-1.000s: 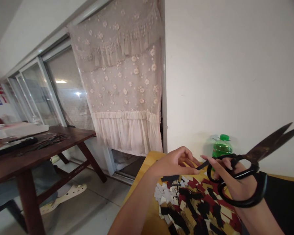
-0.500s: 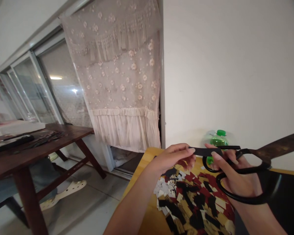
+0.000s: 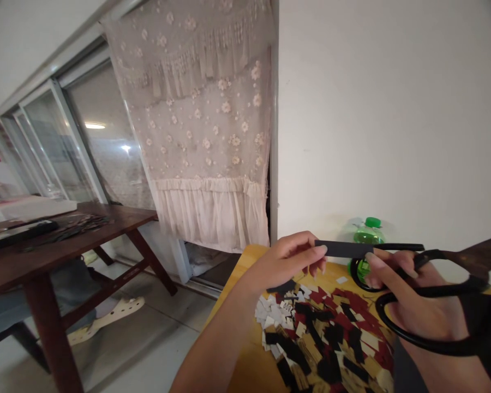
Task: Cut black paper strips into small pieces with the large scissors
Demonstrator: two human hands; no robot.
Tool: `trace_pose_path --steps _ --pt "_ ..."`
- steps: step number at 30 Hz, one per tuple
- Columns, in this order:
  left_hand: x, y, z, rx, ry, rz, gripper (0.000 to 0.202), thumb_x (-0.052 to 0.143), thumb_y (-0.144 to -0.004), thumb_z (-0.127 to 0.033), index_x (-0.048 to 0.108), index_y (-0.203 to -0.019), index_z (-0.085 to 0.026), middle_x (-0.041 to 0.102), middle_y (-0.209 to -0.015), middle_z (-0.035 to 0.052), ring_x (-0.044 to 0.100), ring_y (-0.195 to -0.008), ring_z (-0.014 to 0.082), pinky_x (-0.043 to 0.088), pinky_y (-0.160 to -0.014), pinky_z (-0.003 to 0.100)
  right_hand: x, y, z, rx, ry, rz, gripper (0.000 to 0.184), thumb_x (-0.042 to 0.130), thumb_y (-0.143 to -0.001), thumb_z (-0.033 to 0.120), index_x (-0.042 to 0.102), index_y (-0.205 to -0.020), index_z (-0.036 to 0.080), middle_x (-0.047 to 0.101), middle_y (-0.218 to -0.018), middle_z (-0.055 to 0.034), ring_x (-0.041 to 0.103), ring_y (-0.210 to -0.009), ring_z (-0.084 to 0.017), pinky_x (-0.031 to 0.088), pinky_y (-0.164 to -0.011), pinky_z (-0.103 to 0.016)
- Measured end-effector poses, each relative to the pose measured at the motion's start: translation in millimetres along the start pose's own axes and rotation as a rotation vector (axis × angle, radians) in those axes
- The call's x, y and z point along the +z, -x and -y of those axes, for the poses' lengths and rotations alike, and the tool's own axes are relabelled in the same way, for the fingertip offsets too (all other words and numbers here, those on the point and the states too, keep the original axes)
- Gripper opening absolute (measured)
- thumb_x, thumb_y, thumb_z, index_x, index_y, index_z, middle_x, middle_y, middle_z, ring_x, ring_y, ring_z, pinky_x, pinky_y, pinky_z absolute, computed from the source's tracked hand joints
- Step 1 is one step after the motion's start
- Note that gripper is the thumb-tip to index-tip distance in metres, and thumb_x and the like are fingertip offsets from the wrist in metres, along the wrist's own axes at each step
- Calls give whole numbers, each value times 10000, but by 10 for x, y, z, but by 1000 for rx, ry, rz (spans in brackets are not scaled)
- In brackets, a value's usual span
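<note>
A black strip (image 3: 346,249), apparently paper or thin card, is stretched level between my hands above a wooden table. My left hand (image 3: 292,256) pinches its left end between thumb and fingers. With thumb and fingertips my right hand (image 3: 413,300) grips the other end. The same right hand carries large black-handled scissors (image 3: 450,289), their loops around the hand and the dark blades pointing away to the right. Below lies a heap of small cut pieces (image 3: 323,338) in black, tan, dark red and white.
A green-capped bottle (image 3: 369,232) stands behind my right hand by the white wall (image 3: 372,109). The yellowish wooden table (image 3: 245,267) bears the heap. To the left, a dark wooden table (image 3: 135,218) holds dark scraps; a person's foot in a cream clog (image 3: 120,315) is beneath it.
My right hand, with the scissors, has shifted right. More of the black strip now shows between my hands, its face turned more toward me. The left hand has barely moved.
</note>
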State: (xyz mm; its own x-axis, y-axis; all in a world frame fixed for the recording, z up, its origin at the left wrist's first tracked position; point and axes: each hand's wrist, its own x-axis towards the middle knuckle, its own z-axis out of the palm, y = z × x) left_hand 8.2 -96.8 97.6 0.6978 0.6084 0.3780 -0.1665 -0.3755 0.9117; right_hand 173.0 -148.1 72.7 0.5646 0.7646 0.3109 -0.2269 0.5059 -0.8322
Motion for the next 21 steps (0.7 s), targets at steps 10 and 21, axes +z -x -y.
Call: trace_pose_path --steps 10,21 --pt "45 26 34 45 170 201 338 533 -817 -493 524 -805 -155 555 -728 30 508 -623 90 409 -608 237 -138 -21 -82 64 -37 161 495 855 -477 285 381 -580 189 524 -607 53 478 -426 -60 412 -409 -174" --pt "94 57 -130 29 -482 186 268 488 -854 -417 614 -793 -188 590 -727 12 499 -618 87 350 -540 201 -87 19 65 95 43 98 552 873 -391 368 372 -541 189 503 -534 55 459 -418 -59 398 -408 -162"
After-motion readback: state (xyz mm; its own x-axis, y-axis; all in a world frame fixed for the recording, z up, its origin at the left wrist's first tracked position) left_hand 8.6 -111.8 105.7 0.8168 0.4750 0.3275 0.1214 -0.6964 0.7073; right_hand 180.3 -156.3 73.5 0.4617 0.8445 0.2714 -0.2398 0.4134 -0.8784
